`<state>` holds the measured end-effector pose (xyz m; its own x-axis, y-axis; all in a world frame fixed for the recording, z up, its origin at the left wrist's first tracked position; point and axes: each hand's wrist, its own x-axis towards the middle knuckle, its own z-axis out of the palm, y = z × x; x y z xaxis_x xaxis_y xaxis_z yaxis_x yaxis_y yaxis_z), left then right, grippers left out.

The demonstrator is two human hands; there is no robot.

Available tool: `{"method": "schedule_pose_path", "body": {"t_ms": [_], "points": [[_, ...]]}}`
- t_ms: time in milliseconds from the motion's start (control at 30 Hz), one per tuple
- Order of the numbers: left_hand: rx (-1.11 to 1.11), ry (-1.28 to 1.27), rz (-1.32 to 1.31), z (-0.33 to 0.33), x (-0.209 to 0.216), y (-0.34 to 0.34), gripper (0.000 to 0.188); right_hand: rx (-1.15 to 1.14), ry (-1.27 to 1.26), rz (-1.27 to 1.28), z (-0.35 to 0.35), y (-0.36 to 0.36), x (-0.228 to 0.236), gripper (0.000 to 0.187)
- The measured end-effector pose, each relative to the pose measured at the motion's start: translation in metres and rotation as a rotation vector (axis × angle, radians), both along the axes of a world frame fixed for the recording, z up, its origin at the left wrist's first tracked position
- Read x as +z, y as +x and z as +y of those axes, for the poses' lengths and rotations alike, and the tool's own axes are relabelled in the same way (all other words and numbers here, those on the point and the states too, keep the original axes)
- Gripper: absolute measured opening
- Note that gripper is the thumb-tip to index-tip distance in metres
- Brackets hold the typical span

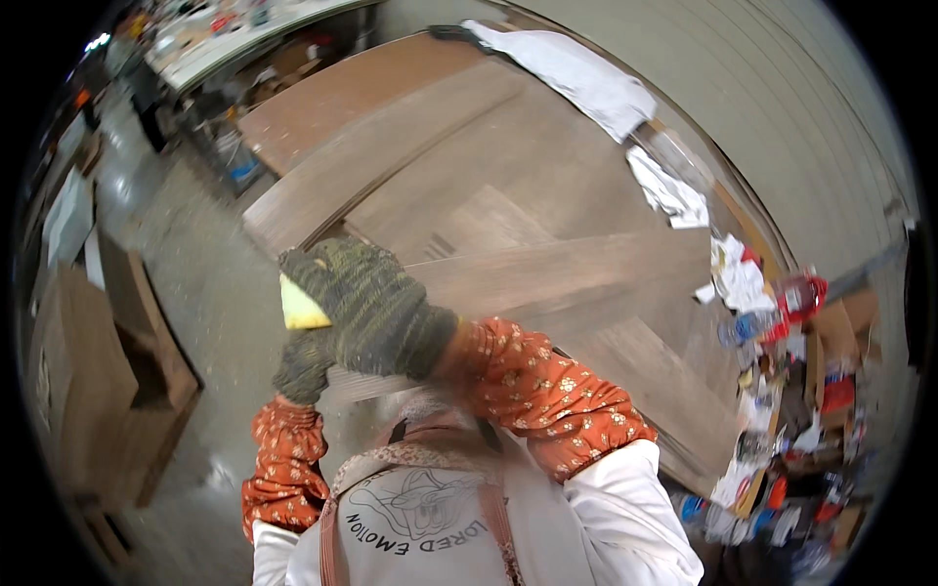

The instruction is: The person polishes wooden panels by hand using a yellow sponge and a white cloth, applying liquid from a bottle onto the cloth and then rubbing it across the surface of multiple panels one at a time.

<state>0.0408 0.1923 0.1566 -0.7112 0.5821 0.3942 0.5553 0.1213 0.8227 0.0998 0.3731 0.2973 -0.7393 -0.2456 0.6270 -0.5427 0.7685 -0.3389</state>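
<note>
My right hand [376, 308], in a dark grey-green knit glove, reaches across to the left edge of a wood-grain panel. Its fingers are closed over a pale yellow pad [304, 306], of which only one corner shows; it looks like a sponge or a folded cloth. Just below is my left hand [305, 366], gloved alike, close to the panel's near left edge. The right hand partly covers it, and its fingers are hidden. Beneath both arms spreads the large brown wood-grain panel [528, 269], with diagonal strips and a raised lengthwise band.
White cloths [576, 73] and crumpled papers line the far right edge. A red-capped clear bottle [752, 327] and a red jug [801, 295] stand near cluttered boxes. Wooden furniture parts [88, 361] sit on the floor at left. A person [137, 83] stands by a far white-topped table [244, 39].
</note>
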Motion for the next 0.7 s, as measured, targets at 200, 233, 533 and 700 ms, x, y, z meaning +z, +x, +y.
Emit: {"method": "schedule_pose_path", "body": {"t_ms": [200,233,533,700], "points": [[0.126,0.244,-0.648,-0.013,0.050,0.020,0.053,-0.433,0.181,0.085,0.150,0.084,0.016,0.056],[0.133,0.269,-0.653,-0.024,0.035,0.014,0.052,-0.660,0.012,-0.033,0.191,0.111,0.007,0.058],[0.243,0.177,-0.554,-0.075,0.020,0.006,0.066,-0.476,-0.034,0.188,0.206,0.121,0.008,0.061],[0.300,0.272,-0.422,-0.077,0.011,0.013,0.056,-0.230,0.248,0.065,0.154,0.110,0.023,0.067]]}}
